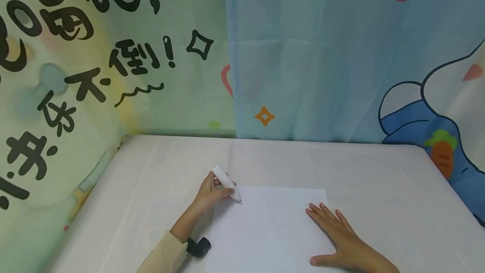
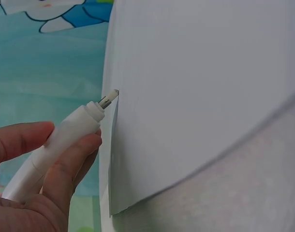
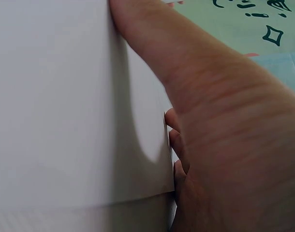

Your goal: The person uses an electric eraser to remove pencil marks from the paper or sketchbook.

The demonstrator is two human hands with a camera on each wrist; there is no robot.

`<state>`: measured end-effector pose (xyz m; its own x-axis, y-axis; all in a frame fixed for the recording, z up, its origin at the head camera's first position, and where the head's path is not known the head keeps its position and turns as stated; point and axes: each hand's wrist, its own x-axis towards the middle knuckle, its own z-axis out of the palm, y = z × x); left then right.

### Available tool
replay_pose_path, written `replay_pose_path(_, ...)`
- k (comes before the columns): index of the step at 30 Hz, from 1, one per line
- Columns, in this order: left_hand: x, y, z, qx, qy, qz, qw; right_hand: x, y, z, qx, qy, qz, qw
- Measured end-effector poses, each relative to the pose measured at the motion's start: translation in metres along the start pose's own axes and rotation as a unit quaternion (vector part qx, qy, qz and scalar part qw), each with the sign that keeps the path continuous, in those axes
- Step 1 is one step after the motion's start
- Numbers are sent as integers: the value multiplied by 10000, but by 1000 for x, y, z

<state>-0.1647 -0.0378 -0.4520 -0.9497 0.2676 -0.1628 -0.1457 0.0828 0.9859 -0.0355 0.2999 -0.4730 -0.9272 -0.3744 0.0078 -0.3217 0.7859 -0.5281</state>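
Note:
A white sheet of paper (image 1: 269, 226) lies flat on the table (image 1: 379, 180) in front of me. My left hand (image 1: 212, 193) grips a white marker (image 1: 226, 183), its tip touching the paper's far left corner. In the left wrist view the marker (image 2: 65, 137) sits between thumb and fingers, its grey tip (image 2: 109, 99) at the edge of the paper (image 2: 200, 87). My right hand (image 1: 341, 239) lies flat with straight fingers, pressing on the sheet's right side. In the right wrist view the right hand (image 3: 215, 125) rests on the paper (image 3: 65, 106).
A pale cloth covers the table. Printed curtains hang close behind: a green one (image 1: 75, 75) with black characters at left, a blue one (image 1: 322, 54) with a cartoon at right. A black wrist strap (image 1: 198, 247) shows by my left sleeve.

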Motion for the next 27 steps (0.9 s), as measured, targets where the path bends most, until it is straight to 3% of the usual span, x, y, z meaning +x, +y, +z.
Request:
replay_pose_path(5,-1,0,0,19,-25,14,10000,-1,-1,1,-36,31,-46,10000)
replay_pose_path(22,-8,-1,-1,23,-115,-6,9999,2,-3,0,283,-243,415,9984)
replay_pose_path(27,-10,-2,-1,75,-107,-41,9999,1,-1,0,141,-134,229,9995)
